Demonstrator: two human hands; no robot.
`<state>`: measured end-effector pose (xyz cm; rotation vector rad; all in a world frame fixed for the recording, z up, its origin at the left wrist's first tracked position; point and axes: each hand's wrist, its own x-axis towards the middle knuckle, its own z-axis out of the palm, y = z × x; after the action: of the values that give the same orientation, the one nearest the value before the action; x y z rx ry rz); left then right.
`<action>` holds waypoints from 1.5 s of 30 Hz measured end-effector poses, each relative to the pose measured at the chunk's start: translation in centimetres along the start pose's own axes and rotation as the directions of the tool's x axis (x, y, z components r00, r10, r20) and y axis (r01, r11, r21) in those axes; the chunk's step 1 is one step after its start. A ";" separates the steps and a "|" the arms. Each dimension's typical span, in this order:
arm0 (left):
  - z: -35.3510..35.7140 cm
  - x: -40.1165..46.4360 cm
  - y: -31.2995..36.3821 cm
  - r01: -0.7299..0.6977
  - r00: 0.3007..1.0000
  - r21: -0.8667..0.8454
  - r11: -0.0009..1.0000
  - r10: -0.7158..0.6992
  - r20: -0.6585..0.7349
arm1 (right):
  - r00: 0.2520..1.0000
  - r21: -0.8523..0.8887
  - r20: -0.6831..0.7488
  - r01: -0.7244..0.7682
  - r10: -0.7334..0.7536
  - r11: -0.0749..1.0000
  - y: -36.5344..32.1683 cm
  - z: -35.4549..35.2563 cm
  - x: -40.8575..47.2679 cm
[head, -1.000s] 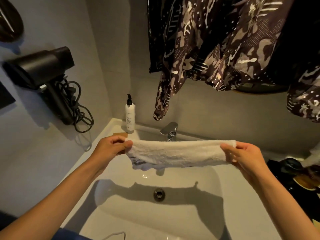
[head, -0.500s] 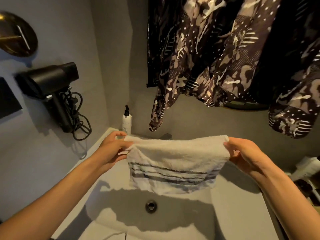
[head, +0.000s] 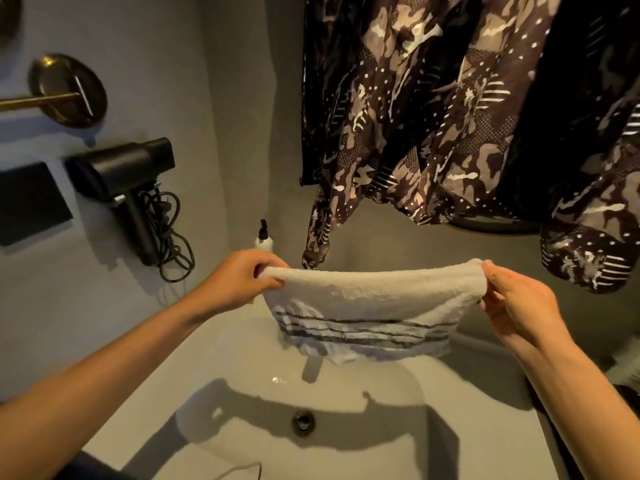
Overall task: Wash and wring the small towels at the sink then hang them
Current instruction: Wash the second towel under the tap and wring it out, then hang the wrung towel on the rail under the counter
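A small white towel point(head: 374, 306) with dark stripes near its lower edge hangs spread out above the white sink point(head: 242, 368). My left hand point(head: 239, 278) pinches its upper left corner. My right hand point(head: 516, 299) pinches its upper right corner. The towel is stretched between them and folded over along its top edge. It hides the tap behind it. The drain point(head: 303, 420) shows in the basin below.
A camouflage-patterned garment point(head: 433, 116) hangs on the back wall above the towel. A black hair dryer point(head: 128, 174) with a coiled cord is mounted on the left wall. A pump bottle point(head: 264, 237) stands at the sink's back left corner. Dark items sit at the right edge.
Both hands have lifted the towel higher above the sink, and it has unfolded so its striped lower part hangs down. The view has tilted upward.
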<state>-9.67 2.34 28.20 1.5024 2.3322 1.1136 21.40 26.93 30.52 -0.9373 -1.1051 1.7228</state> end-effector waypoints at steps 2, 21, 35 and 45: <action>-0.7 0.7 1.3 -0.045 0.987 0.009 0.999 0.046 -0.152 | 0.978 0.021 0.074 -0.199 0.197 0.980 -1.1 -0.6 0.0; 0.9 2.8 18.5 -0.340 0.932 -0.158 0.927 0.354 0.074 | 0.829 -0.790 0.548 0.467 0.115 0.396 7.3 -7.2 -3.6; 9.3 -4.4 15.1 0.446 0.887 -0.663 0.601 -0.398 0.236 | 0.914 -0.267 0.382 0.252 -0.138 0.930 4.3 -1.3 -17.2; 32.7 -29.8 17.8 0.902 0.354 -0.350 -0.252 -0.029 0.935 | 0.952 -0.063 -0.225 -0.226 0.207 0.972 10.6 -21.4 -28.6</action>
<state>33.75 -2.23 8.98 -0.0509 0.7730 1.0483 47.81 4.09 17.59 -1.3114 -0.9691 1.7064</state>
